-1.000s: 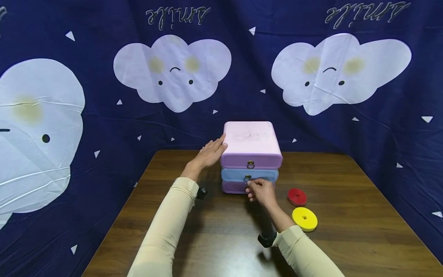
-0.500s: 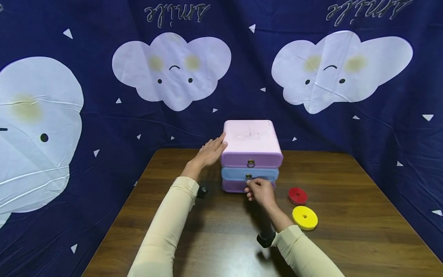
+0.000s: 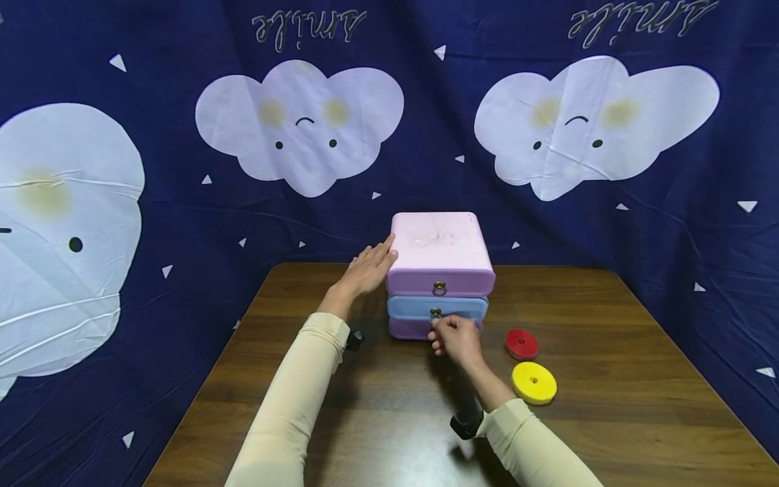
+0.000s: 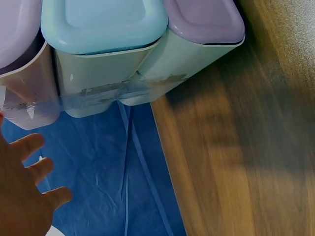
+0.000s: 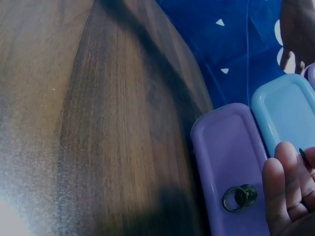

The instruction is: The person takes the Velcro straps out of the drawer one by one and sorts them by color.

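**Ring of the blue drawer pinched, drawer shut**

Pinched the small metal ring [image 3: 435,314] on the blue drawer [image 3: 462,306] with the right hand [image 3: 458,338], thumb and fingertips curled together at it; in the right wrist view, saw only curled fingers [image 5: 288,191] with a dark sliver of ring at the frame's edge. Laid the left hand [image 3: 365,270] flat, fingers straight, against the upper left side of the drawer chest [image 3: 438,240], holding nothing; in the left wrist view, showed straight, spread fingers [image 4: 22,196] beside the taped side wall.

Found the blue drawer in the middle of the chest, front flush with the pink drawer [image 3: 462,274] above and the purple drawer [image 3: 409,329] below, each with its own ring. Stood the chest at the far middle of the wooden table [image 3: 608,406], close to the dark blue cloud-printed cloth [image 3: 426,101].

Judged the step as the start of an opening: grip taken, no gap yet at the drawer front. Called next for a level, straight pull toward the body on the ring, with the left hand pressing to keep the light chest from sliding.

Lay to the right of the right hand, apart from it: a red disc [image 3: 521,345] and, nearer the table's front, a yellow disc [image 3: 533,383].
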A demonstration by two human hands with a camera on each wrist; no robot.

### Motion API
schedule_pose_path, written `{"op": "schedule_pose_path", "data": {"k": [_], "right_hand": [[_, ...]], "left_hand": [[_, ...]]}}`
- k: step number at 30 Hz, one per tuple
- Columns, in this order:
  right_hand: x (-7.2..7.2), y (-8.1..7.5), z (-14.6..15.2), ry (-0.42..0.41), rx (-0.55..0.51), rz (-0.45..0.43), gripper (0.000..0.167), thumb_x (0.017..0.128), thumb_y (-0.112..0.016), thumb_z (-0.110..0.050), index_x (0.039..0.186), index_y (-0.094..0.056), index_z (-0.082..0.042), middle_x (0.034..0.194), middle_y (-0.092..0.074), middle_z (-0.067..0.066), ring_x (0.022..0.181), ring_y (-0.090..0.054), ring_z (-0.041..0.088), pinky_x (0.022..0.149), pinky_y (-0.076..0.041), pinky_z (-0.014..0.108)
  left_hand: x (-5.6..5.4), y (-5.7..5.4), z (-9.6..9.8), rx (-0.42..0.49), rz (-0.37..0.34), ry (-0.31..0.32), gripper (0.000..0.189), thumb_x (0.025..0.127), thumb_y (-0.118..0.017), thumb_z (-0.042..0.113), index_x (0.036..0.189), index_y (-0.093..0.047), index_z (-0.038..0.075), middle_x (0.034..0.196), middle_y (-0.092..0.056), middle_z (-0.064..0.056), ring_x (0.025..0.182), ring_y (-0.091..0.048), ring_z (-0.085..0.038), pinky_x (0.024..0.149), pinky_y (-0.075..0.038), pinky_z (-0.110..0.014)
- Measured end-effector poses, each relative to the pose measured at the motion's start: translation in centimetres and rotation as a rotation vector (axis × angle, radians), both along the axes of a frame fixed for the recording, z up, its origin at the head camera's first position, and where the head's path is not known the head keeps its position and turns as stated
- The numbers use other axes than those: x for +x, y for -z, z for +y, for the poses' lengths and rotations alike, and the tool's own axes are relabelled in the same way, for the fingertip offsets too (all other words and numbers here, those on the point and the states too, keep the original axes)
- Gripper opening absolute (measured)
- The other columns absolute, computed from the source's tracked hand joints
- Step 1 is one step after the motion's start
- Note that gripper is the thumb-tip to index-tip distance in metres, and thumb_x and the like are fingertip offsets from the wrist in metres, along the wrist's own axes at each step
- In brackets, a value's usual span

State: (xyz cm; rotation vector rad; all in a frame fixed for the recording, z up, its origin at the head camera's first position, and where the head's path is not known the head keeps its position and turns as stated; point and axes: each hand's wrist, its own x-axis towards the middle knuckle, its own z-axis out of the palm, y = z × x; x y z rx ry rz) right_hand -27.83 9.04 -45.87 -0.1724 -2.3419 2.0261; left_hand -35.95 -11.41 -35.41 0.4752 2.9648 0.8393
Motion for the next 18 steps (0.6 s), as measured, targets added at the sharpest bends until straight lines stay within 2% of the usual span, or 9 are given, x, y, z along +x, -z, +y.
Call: {"op": "schedule_pose_path", "data": {"k": [7,18], "right_hand": [[0.6,0.2,0.0,-0.005,0.006,0.006,0.024,0.090,-0.059,-0.014,0.093,-0.066,0.008,0.063,-0.068,0.003,0.047,-0.057,0.008,0.047,-0.052,0.027],[1.6,0.3,0.1,-0.003,-0.010,-0.010,0.025,0.089,-0.060,-0.014,0.096,-0.066,0.010,0.063,-0.068,0.004,0.046,-0.057,0.009,0.046,-0.053,0.028]], "left_hand": [[0.0,0.0,0.1,0.002,0.021,-0.012,0.057,0.096,-0.012,0.061,0.150,-0.004,0.043,0.160,-0.017,-0.003,0.149,-0.007,-0.029,0.117,-0.007,-0.056],[0.1,-0.2,0.0,-0.004,-0.004,0.006,0.058,0.096,-0.012,0.061,0.150,-0.003,0.041,0.160,-0.016,-0.003,0.149,-0.005,-0.029,0.118,-0.006,-0.056]]}}
